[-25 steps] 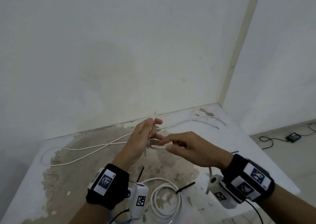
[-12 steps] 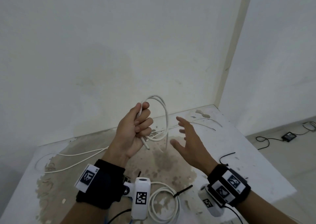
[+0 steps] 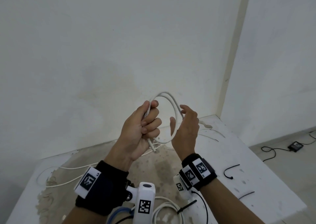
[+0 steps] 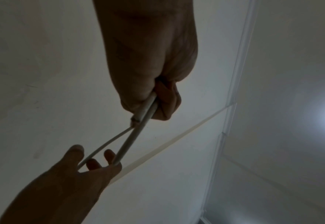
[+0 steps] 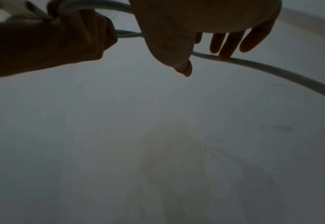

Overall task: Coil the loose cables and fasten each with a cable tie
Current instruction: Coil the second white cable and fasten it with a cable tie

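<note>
A white cable (image 3: 173, 102) stands as a raised loop above the table. My left hand (image 3: 150, 119) grips its gathered strands in a fist, and a short end pokes out below the fist. My right hand (image 3: 179, 116) is at the loop's right side, fingers fairly straight and touching the cable. In the left wrist view two strands (image 4: 137, 133) run from my left hand (image 4: 158, 103) down to my right hand (image 4: 92, 160). In the right wrist view the cable (image 5: 263, 66) passes under my right hand's fingertips (image 5: 225, 56). The cable's tail (image 3: 56, 182) trails on the table at left.
A coiled white cable (image 3: 168, 206) bound with a black tie lies at the table's near edge. Two loose black cable ties (image 3: 230, 170) (image 3: 246, 195) lie on the table (image 3: 266, 181) at right. The wall is close behind. A black cord and adapter (image 3: 295, 145) lie on the floor.
My left hand has risen from near the table with the cable now bent into a loop. My right hand let go, opened, then came up against the loop's right side.
</note>
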The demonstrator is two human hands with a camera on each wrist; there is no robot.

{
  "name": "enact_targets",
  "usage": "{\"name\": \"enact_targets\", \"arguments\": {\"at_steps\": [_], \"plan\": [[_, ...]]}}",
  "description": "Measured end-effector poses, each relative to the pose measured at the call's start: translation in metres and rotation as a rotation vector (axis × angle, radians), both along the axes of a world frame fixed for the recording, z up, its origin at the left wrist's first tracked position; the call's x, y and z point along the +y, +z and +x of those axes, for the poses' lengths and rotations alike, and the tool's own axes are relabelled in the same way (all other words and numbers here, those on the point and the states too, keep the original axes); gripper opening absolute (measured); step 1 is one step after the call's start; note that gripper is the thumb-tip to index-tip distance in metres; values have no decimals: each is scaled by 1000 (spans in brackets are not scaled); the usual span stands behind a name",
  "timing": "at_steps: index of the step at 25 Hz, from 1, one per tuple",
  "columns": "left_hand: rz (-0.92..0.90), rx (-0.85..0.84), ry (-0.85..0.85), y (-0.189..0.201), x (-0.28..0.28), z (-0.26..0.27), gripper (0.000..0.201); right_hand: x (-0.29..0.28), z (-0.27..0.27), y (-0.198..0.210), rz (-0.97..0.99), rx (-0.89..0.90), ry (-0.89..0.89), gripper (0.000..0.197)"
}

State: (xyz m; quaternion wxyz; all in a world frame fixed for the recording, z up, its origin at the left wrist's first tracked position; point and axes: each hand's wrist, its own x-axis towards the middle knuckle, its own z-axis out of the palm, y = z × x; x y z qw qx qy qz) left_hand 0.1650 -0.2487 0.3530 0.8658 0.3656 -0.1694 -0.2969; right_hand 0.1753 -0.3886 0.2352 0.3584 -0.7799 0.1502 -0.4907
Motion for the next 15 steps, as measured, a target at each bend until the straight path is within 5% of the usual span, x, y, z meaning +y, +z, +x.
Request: {"name": "enact_targets", "arguments": {"at_steps": [3,8,12,15], "plan": [[-56,10,25,-3,0,4,30,0,4,-13,-43,59,71,31],[-86,-58,190,-1,-2,23,32,24,-4,-49,98,358,527,24],[73,-248,506,1,17,66,33,22,-34,-56,37,788,875,46],[149,-292,643,1,38,86,34,16,-60,-52,97,722,801,58]]}}
